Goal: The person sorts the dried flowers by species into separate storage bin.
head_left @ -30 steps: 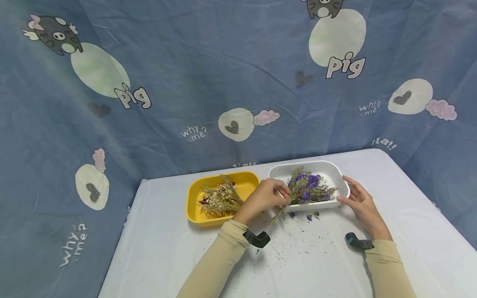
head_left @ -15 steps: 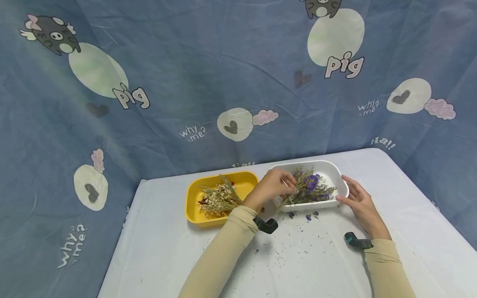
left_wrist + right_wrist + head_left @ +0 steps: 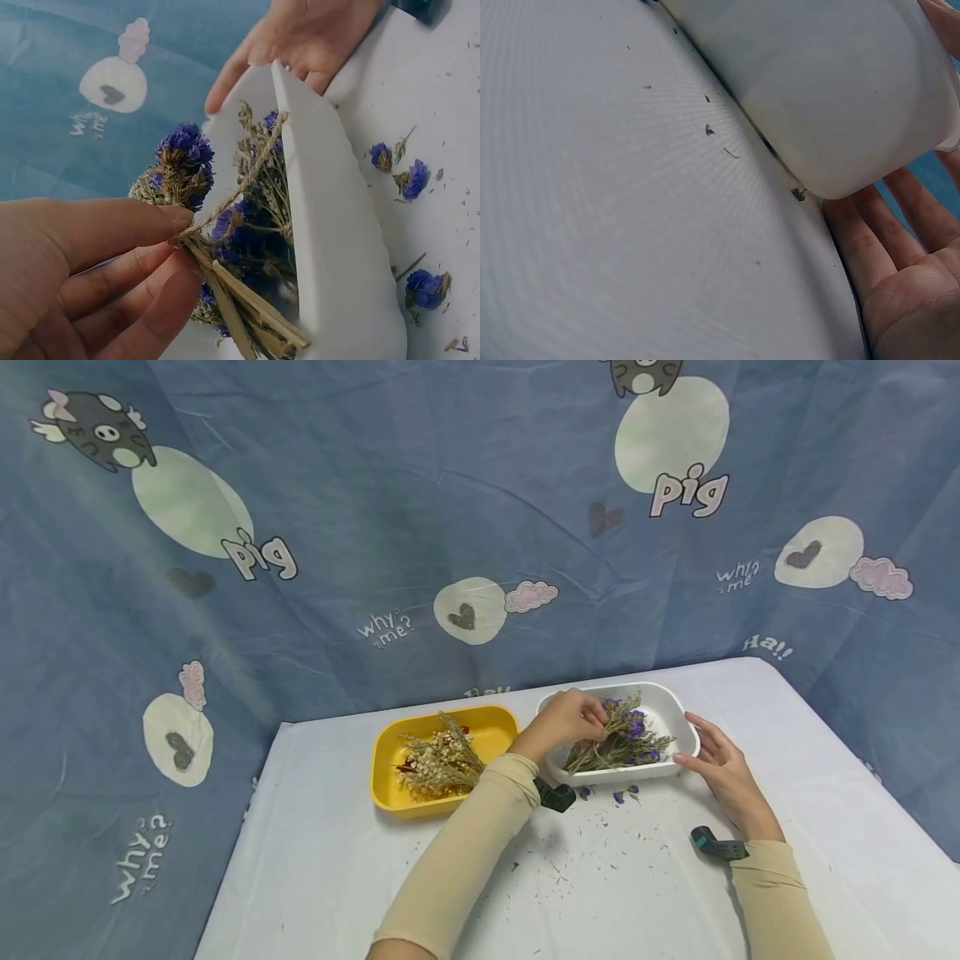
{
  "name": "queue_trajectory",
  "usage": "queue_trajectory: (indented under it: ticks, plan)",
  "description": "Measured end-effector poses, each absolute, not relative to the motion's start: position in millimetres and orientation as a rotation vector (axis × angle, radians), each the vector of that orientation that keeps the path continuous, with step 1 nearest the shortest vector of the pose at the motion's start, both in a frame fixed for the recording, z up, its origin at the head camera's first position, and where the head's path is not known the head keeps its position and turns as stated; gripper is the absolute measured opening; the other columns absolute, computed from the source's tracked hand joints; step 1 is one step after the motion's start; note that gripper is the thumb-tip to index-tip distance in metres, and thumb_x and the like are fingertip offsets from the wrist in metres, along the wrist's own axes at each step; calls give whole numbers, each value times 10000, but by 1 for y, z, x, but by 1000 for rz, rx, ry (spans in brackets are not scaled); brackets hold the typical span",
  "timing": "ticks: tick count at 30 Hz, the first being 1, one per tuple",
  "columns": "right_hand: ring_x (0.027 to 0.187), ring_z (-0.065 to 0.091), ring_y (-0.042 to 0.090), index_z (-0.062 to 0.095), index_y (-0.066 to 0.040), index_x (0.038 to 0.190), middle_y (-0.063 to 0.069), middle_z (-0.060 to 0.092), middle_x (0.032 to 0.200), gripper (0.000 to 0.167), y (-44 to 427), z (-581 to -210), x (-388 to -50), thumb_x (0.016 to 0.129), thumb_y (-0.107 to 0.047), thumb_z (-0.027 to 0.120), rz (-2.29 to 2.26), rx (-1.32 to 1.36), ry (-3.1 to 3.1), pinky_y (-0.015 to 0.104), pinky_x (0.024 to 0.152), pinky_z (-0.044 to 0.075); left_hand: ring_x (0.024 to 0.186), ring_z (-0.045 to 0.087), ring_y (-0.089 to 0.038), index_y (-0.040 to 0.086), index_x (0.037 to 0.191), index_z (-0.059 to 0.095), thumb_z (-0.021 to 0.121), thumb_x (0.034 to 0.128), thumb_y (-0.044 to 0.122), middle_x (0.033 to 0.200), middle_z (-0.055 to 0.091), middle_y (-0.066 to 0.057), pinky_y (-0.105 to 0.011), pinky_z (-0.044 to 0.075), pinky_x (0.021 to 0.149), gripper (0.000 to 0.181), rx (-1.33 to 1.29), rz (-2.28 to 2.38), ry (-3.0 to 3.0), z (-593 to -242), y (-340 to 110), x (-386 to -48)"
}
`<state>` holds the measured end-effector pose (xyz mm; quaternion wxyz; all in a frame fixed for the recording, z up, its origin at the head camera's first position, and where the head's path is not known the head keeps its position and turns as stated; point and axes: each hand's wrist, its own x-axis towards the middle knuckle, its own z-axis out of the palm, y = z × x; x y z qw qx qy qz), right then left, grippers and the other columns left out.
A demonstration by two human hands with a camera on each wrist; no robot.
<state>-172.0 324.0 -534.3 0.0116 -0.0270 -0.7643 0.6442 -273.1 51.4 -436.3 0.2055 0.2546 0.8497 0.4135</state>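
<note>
My left hand [image 3: 568,720] pinches a small bunch of dried purple flowers [image 3: 184,161] between thumb and fingers. In the left wrist view, twine [image 3: 251,174] is tied round its stems [image 3: 247,304], which point down and to the right. The bunch is over the white tray [image 3: 626,774]. More dried purple flowers [image 3: 654,747] with greenish sprigs lie inside that tray. My right hand [image 3: 726,768] holds the tray's right end, thumb at the front rim and fingers along the outer side. In the right wrist view, the fingers [image 3: 862,244] touch the tray's outer wall.
Left of the white tray stands a yellow tray [image 3: 384,768] with cream dried flowers [image 3: 438,764] and green stalks. Loose purple flower heads [image 3: 414,180] and plant crumbs are scattered on the white tabletop [image 3: 330,860] in front. A blue printed cloth [image 3: 420,527] hangs behind.
My left hand has moved right and slightly farther back over the white tray, shifting the pinched bunch with it. My right hand stays at the tray's end.
</note>
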Motion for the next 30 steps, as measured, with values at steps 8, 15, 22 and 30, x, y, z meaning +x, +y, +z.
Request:
queue_trajectory:
  ticks: [8, 15, 22, 30]
  plan:
    - [1577, 274, 347, 258, -271, 1651, 172, 188, 1726, 840, 322, -534, -173, 969, -152, 733, 2035, -76, -2372, 72, 1076, 435, 621, 664, -131, 43, 1034, 739, 791, 899, 59, 904, 764, -69, -247, 606, 612, 146, 705, 1029, 2459, -443, 60, -280]
    - [1579, 266, 354, 256, -289, 1651, 154, 185, 1731, 838, 320, -534, -174, 972, -157, 729, 2029, -83, -2385, 92, 1099, 427, 716, 717, -181, 26, 1096, 731, 781, 908, 57, 981, 764, -87, -212, 595, 612, 196, 676, 1007, 2498, -445, 60, -279]
    - [1573, 250, 398, 247, -293, 1653, 163, 193, 1728, 843, 319, -531, -173, 973, -178, 731, 2000, -103, -2409, 109, 1112, 426, 752, 696, -150, 52, 1086, 742, 764, 938, 122, 993, 762, -67, -203, 572, 635, 165, 697, 992, 2527, -445, 51, -277]
    - [1580, 250, 372, 232, -289, 1657, 163, 178, 1731, 843, 322, -532, -170, 981, -175, 722, 1998, -101, -2404, 98, 1106, 425, 1006, 688, -149, 99, 1196, 733, 782, 928, 175, 1102, 754, -22, -258, 584, 871, 283, 755, 880, 2684, -448, 41, -271]
